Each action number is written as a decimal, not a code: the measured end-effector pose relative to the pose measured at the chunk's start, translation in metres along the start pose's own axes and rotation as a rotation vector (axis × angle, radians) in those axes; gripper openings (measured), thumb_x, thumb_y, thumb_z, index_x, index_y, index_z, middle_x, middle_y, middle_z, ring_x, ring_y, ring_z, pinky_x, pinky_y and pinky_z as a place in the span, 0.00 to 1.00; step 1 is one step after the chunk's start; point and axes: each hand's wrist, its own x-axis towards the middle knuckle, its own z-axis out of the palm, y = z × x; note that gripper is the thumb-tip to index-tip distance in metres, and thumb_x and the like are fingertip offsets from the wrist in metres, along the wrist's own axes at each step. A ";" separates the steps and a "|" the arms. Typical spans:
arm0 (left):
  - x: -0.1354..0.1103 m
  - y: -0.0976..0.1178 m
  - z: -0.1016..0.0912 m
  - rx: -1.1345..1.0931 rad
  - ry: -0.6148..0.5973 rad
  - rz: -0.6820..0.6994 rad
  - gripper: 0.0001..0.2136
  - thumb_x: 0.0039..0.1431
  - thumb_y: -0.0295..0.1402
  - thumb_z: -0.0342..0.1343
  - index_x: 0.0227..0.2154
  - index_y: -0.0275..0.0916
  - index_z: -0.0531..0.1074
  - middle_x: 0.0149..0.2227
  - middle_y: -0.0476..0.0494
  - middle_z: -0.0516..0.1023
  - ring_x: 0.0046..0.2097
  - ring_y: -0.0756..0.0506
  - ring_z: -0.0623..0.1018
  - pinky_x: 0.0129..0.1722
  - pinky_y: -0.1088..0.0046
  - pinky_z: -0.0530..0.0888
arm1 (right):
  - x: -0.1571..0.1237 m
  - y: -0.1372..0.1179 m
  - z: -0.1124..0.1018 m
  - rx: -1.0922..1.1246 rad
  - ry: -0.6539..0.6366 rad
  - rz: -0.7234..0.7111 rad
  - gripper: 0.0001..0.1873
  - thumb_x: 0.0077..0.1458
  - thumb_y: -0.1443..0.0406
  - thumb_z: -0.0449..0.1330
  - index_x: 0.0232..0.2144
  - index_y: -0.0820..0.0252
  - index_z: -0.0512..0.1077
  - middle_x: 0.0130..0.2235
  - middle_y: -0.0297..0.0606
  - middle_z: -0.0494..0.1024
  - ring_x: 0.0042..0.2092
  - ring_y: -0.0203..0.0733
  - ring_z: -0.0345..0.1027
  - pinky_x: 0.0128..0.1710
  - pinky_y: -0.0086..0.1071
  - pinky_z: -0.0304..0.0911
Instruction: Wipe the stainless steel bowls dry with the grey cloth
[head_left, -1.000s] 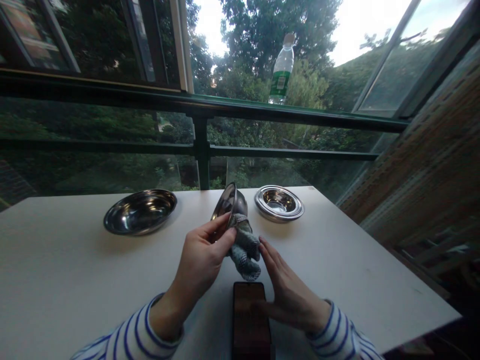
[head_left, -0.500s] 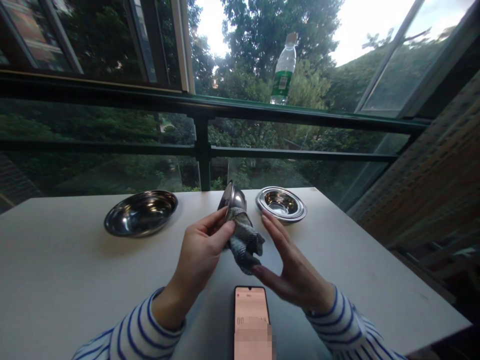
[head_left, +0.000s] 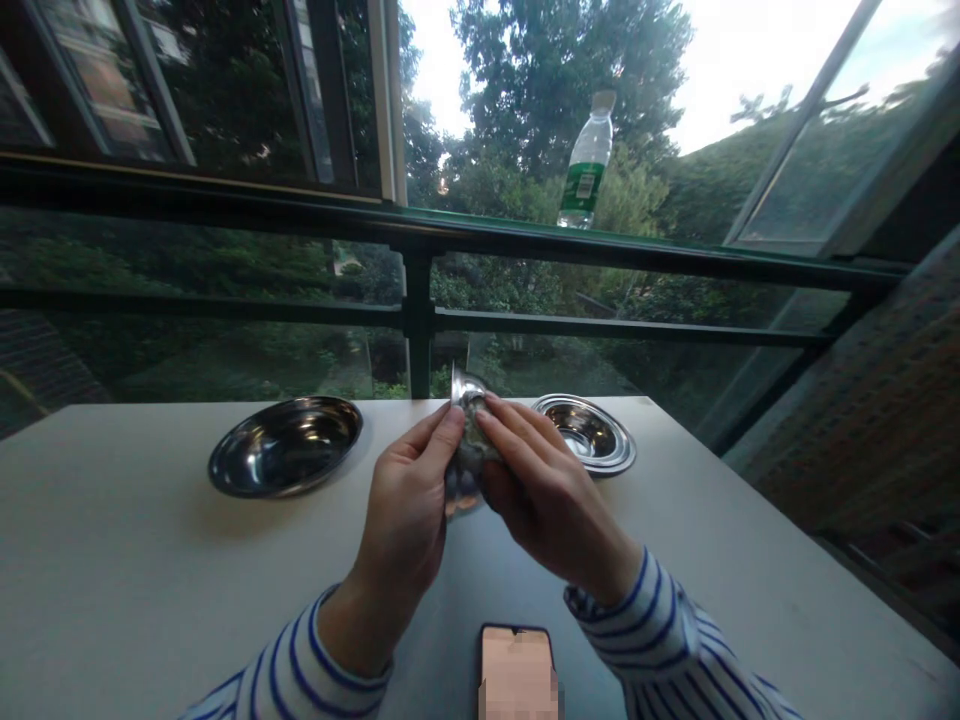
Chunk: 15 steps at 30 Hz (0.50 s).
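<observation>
In the head view a small metal bowl is held on edge above the table, its rim gripped by my left hand. My left thumb lies over the rim, with the fingers behind it. A grey-green cloth is bunched against the bowl's outer side. My right hand presses the cloth onto the bowl, fingers closed over it. Much of the bowl and cloth is hidden by both hands.
A large metal bowl stands at the left, a stack of smaller metal bowls at the right. A phone lies near the front of the white table. A bottle stands on the green railing.
My right hand has closed from an open pose onto the cloth, pressing it against the small bowl. The bowl has turned more upright. The view has tilted slightly up.
</observation>
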 end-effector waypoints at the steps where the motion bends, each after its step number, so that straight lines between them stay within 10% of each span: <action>1: 0.001 0.001 0.000 -0.008 0.004 0.010 0.08 0.52 0.31 0.59 0.35 0.35 0.77 0.31 0.45 0.80 0.32 0.50 0.78 0.34 0.77 0.74 | 0.002 0.000 0.001 -0.015 -0.018 -0.023 0.22 0.60 0.67 0.50 0.56 0.68 0.60 0.59 0.49 0.61 0.59 0.50 0.52 0.56 0.47 0.57; 15: 0.005 0.004 -0.010 -0.043 0.032 -0.072 0.05 0.52 0.30 0.58 0.29 0.35 0.77 0.26 0.47 0.79 0.31 0.51 0.77 0.29 0.82 0.71 | 0.004 0.009 0.010 -0.036 -0.050 -0.146 0.20 0.57 0.69 0.53 0.52 0.64 0.65 0.57 0.44 0.66 0.56 0.50 0.56 0.53 0.47 0.60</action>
